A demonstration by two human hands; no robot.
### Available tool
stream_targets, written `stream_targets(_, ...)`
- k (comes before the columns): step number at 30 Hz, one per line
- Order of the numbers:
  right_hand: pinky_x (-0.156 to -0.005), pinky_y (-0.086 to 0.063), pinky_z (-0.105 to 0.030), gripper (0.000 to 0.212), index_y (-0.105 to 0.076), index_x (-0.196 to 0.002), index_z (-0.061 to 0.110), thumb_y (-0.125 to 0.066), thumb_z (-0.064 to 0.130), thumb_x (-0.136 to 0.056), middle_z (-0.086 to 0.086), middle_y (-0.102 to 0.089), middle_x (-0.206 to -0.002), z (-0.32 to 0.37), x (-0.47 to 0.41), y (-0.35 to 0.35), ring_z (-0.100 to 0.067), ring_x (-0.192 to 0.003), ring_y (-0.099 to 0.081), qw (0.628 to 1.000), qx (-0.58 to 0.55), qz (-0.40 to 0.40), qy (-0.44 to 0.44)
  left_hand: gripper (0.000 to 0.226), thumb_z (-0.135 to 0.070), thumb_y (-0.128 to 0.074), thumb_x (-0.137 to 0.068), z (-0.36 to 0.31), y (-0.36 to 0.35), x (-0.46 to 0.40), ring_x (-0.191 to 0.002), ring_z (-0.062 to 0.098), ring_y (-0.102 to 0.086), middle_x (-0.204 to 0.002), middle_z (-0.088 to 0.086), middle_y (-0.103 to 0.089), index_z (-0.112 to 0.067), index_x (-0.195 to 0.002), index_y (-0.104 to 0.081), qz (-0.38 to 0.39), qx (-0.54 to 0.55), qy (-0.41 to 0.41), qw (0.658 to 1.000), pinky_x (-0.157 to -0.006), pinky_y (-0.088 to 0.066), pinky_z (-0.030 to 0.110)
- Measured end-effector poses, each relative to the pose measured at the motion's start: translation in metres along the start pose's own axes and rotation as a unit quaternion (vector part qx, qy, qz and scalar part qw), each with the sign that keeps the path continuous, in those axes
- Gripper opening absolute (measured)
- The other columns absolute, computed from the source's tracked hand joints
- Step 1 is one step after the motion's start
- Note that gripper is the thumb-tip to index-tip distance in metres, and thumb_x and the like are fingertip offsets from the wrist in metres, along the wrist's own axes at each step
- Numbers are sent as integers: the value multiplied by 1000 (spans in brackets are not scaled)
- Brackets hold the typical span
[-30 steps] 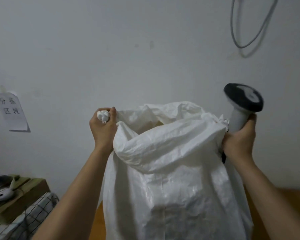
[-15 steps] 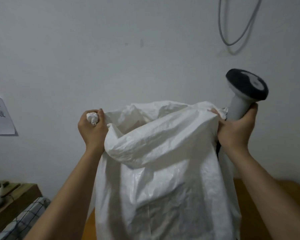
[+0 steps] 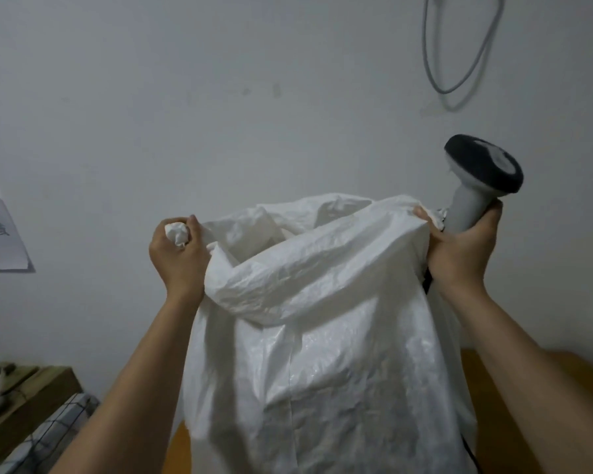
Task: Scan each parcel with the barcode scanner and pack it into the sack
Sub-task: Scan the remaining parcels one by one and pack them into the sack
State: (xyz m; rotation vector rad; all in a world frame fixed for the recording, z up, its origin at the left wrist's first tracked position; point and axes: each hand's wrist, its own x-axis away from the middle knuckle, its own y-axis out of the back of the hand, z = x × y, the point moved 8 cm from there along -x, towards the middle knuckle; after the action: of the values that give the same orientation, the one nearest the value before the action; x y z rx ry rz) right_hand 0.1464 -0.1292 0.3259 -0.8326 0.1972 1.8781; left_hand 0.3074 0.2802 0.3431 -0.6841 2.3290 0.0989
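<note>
A plain pale wall (image 3: 220, 97) fills most of the view, marked with a few faint smudges. High on it, above the right hand's fingers, a grey cable (image 3: 459, 63) hangs in a loop. Far out to the left of the left fingers, a paper sign (image 3: 0, 234) with dark handwritten characters is stuck to the wall, cut off by the frame edge. Low down, below both wrists, an orange-brown surface (image 3: 514, 398) shows on either side of the sack.

In the bottom left corner, well below and left of the left fingers, sits a cardboard box (image 3: 31, 401) with something dark and white lying on it, too blurred to tell. A checked cloth (image 3: 55, 429) lies just beside the box.

The white woven sack (image 3: 322, 371) hangs between the two hands and blocks nearly everything behind and below it; its mouth gapes upward between the fists. What is inside cannot be seen.

The left hand (image 3: 177, 256) is clenched round a bunched wad of the sack's rim, which pokes out above the curled fingers. The right hand (image 3: 459, 254) grasps the handle of the scanner (image 3: 476, 179) and pinches the sack's other rim corner against it under the thumb. The scanner's dark head stands up above the fingers, tilted to the right.
</note>
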Motion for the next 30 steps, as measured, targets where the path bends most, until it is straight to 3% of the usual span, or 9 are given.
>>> stream_targets(3, -92, -52, -39, 71, -42, -131, 12, -83, 33, -76, 1, -57, -117, -14, 14, 6, -15, -97, -56, 999, 37, 24, -32, 14, -15, -61, -93, 16, 10, 21, -75, 16, -55, -82, 8, -62, -4, -84, -62, -7, -6, 32, 999, -73, -46, 29)
stream_targets(7, -93, -48, -20, 77, -41, -136, 15, -83, 38, -75, 6, -54, -125, 8, -3, 12, -8, -106, -56, 999, -3, -31, -4, 14, -19, -62, -92, -8, 15, -12, -67, 9, -53, -75, -1, -59, -9, -82, -60, -52, 25, 21, 998, -63, -42, 12)
stream_targets(10, -90, -40, -3, 80, -38, -140, 15, -82, 36, -77, 9, -49, -128, 8, 5, 11, 1, -108, -50, 999, -10, -32, 6, 15, -20, -61, -93, -1, 20, -2, -70, 13, -55, -80, 5, -62, -7, -84, -61, -57, 20, 23, 998, -65, -45, 16)
stream_targets(12, -94, -45, -17, 77, -38, -139, 13, -82, 32, -78, 5, -52, -127, -5, 19, 5, -9, -108, -54, 1000, 15, 8, -25, 17, -17, -60, -94, 20, 23, 17, -76, 18, -56, -84, 14, -63, -2, -87, -62, -46, -9, 50, 998, -72, -47, 30)
stream_targets(15, -95, -50, -39, 76, -39, -138, 12, -81, 33, -79, -7, -56, -130, 2, 16, 8, -25, -111, -58, 999, 23, -1, -25, 16, -17, -59, -94, 12, 29, 8, -77, 20, -56, -85, 15, -63, -4, -84, -60, -62, 6, 45, 997, -76, -48, 36)
stream_targets(20, -100, -45, -21, 78, -38, -140, 18, -81, 36, -78, 5, -50, -135, 22, 15, 13, -8, -118, -52, 999, -20, -43, 6, 15, -23, -59, -93, -7, 35, -8, -79, 15, -58, -88, 9, -64, -9, -89, -61, -80, 10, 20, 997, -74, -48, 27)
stream_targets(24, -90, -42, -29, 76, -38, -138, 14, -81, 32, -78, 3, -51, -129, -12, 40, 15, -16, -109, -53, 997, 31, 22, -62, 13, -19, -60, -94, 35, 41, 29, -77, 17, -56, -86, 8, -62, -8, -86, -60, -50, -10, 107, 993, -76, -49, 33)
stream_targets(27, -85, -41, -28, 75, -40, -133, 16, -83, 37, -75, 7, -51, -118, -13, 35, 27, -13, -99, -52, 996, 56, 23, -70, 14, -20, -63, -92, 28, 46, 23, -76, 17, -56, -84, 7, -62, -9, -84, -59, -29, -38, 102, 994, -78, -49, 36)
stream_targets(30, -76, -44, -32, 73, -43, -122, 17, -85, 45, -68, 9, -53, -101, -11, 27, 34, -11, -83, -56, 990, 76, 63, -101, 35, -32, -68, -87, 14, 43, 20, -105, 27, -54, -114, 13, -57, -7, -109, -57, 23, -109, 135, 985, -96, -46, 42)
